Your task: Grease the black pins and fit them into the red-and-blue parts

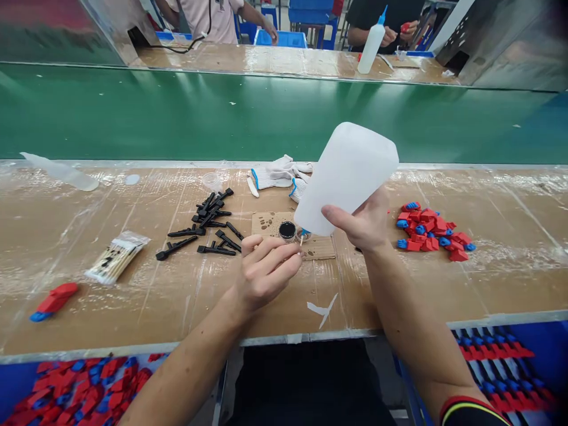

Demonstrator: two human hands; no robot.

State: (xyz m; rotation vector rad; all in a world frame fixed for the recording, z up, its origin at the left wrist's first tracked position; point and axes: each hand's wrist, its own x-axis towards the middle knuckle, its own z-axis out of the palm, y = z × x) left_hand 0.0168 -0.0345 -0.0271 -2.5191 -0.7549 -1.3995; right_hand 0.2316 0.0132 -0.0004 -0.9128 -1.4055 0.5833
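No legible text, label, brand or number on the white squeeze bottle (346, 177) or swab packet (118, 257)

Swab (301, 239), left hand (266, 272): shaft partly hidden by fingers, tip too small to tell. Squeeze bottle (348, 177), right hand (357, 222): partly hidden by thumb. Two co-workers (206, 18) (381, 23): cut off by top edge.

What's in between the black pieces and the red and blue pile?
In the head view, a brown cardboard square lies there with a small jar of black stuff on it. The right hand holds a white plastic bottle there too.
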